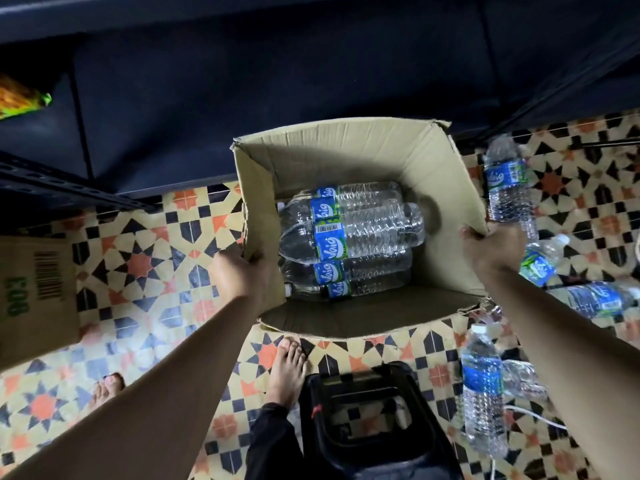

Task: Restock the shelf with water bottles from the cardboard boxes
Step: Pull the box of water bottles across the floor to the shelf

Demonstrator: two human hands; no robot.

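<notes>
Cardboard box (433,161): open-topped. Left hand (239,271) grips its left wall edge; right hand (491,251) grips its right wall corner.
Water bottles (349,233): several, lying sideways inside, between the grips.
Loose bottles (507,183): floor, outside the right grip.
Shelf (242,81): beyond both grips.

Probably a small shop: dark metal shelving (79,195), stock cartons (346,157).

Matt brown corrugated card is seen on the cardboard box (346,154), creased and frayed at the rim. Water bottles (349,233) are made of clear, glossy ribbed plastic, with shiny printed film labels. Shelf (52,188) is noted as dark matt painted metal. Floor tiles (145,265): smooth, faint sheen. Stool (363,381): black semi-gloss plastic.
</notes>
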